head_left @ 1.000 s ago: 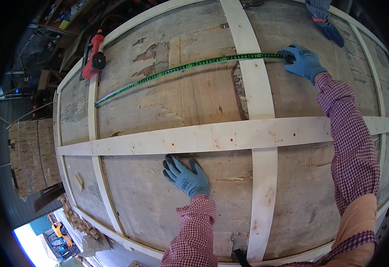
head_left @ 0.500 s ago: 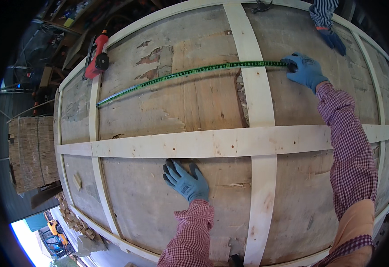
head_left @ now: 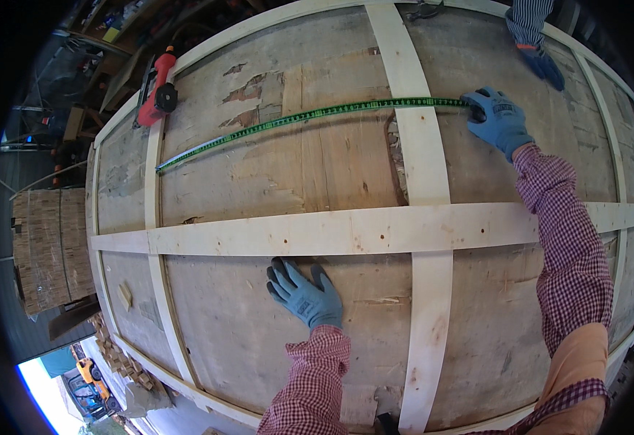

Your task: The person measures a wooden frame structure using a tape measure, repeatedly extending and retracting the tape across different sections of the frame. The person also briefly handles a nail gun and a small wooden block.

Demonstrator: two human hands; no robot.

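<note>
A green tape measure (head_left: 309,114) is stretched over a large framed plywood panel (head_left: 259,304). Its far end meets the left upright batten (head_left: 155,168). At the upper right, my right hand (head_left: 498,119), in a blue-grey work glove, is closed round the tape's case, which the fingers mostly hide. The blade crosses the middle batten (head_left: 412,138). My left hand (head_left: 304,293), gloved alike, lies flat on the plywood just below the long cross batten (head_left: 331,232), fingers spread and holding nothing.
A red nail gun (head_left: 159,94) rests on the panel's upper left. Another person's dark-gloved hand (head_left: 545,69) touches the panel at the top right. A hammer-like tool (head_left: 424,10) lies at the far edge. Stacked wood (head_left: 52,246) stands at left, a yellow forklift (head_left: 93,380) beyond.
Almost nothing differs. The view has shifted very slightly; both hands and the stretched tape keep their places on the panel.
</note>
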